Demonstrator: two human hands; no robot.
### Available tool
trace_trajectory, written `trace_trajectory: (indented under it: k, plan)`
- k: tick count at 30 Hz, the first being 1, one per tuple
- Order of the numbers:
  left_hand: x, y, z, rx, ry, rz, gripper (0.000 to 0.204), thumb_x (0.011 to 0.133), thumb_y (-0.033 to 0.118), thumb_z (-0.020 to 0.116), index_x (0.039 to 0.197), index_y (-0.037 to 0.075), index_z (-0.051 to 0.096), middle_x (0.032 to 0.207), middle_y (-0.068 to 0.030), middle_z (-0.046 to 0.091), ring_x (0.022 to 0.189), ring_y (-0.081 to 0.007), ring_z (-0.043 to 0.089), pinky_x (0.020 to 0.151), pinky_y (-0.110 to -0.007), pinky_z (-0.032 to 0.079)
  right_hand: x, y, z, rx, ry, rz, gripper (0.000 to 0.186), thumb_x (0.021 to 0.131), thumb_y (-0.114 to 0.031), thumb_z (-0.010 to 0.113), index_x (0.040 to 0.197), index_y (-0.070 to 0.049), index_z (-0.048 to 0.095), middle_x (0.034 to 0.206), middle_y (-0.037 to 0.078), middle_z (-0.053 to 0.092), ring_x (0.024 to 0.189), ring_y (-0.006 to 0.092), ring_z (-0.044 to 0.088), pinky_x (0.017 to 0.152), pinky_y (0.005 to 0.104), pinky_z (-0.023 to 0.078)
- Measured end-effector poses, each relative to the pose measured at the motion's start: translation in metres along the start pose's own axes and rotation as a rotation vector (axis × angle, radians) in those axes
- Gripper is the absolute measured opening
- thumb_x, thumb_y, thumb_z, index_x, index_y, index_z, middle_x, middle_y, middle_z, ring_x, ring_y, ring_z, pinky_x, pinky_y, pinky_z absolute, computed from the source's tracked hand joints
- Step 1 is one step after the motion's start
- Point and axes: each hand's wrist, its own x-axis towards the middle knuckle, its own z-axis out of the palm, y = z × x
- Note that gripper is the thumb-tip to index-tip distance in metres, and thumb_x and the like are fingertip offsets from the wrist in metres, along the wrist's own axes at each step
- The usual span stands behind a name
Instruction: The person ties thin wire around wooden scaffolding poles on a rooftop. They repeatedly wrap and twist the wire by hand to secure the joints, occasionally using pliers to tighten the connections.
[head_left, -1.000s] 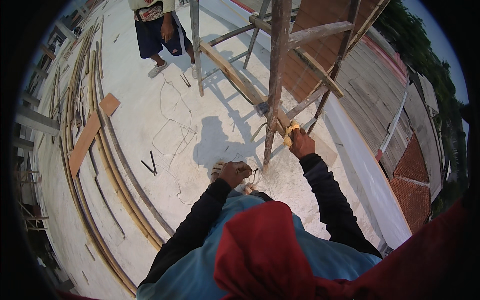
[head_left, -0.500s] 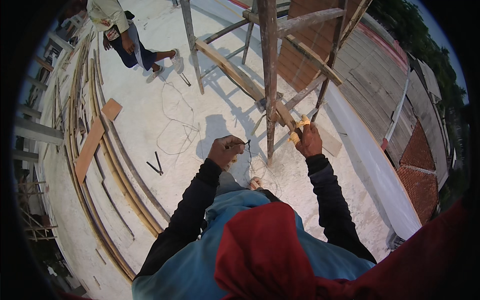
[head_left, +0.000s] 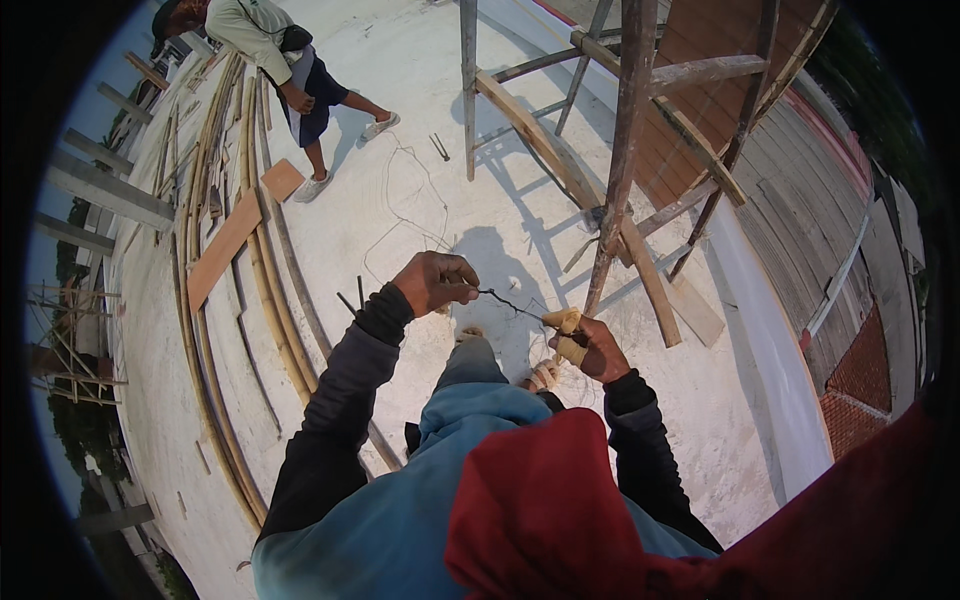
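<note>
A thin, dark, twisted wire (head_left: 508, 302) stretches between my two hands above the pale floor. My left hand (head_left: 436, 282) pinches one end between thumb and fingers. The other end goes into the closed fingers of my right hand (head_left: 592, 350), whose thumb and a finger have yellowish wrappings. Something small and dark shows beside those wrapped fingers, too unclear to name. Below my hands are my feet and a loose tangle of thin wire.
A wooden scaffold frame (head_left: 622, 150) with a lengthwise plank (head_left: 560, 160) stands ahead on the right. Bamboo poles (head_left: 262, 270) and a brown board (head_left: 226, 250) lie on the left. Another person (head_left: 300, 75) walks at the far left. Loose wire (head_left: 395, 220) lies on the floor ahead.
My right hand has come away from beside the scaffold plank and now grips the wire's other end. The wire is drawn out between my hands. My view has shifted left.
</note>
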Motion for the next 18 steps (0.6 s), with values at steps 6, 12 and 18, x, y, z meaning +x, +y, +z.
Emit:
trace_trajectory:
  k: [6,12,18]
  plan:
    - [-0.025,-0.055,-0.099,0.288,0.108,0.116,0.013,0.089,0.015,0.079,0.094,0.003,0.077,0.085,-0.0061,0.074,0.075,-0.0140,0.067,0.068,-0.031,0.055,-0.035,-0.007,-0.023,-0.206,0.058,0.025,0.020,0.094,-0.005,0.072,0.112,0.002,0.070,0.093,0.004,0.072,0.082,0.0106,0.065,0.075,0.0279,0.053]
    - [-0.029,-0.121,-0.164,0.319,0.143,0.128,0.013,0.090,0.015,0.077,0.098,0.004,0.077,0.088,-0.0080,0.075,0.075,-0.0196,0.069,0.069,-0.033,0.056,-0.079,-0.062,-0.032,-0.271,0.242,0.031,0.012,0.091,-0.003,0.074,0.103,0.000,0.073,0.098,0.007,0.074,0.084,0.0132,0.066,0.072,0.0290,0.054]
    - [-0.023,-0.192,-0.233,0.538,0.087,0.358,0.016,0.087,0.013,0.077,0.101,0.005,0.076,0.093,-0.0096,0.076,0.082,-0.0245,0.072,0.075,-0.036,0.057,-0.123,-0.107,0.002,-0.327,0.564,0.132,0.011,0.092,-0.006,0.072,0.101,0.000,0.071,0.098,0.012,0.073,0.088,0.0183,0.069,0.080,0.0310,0.057]
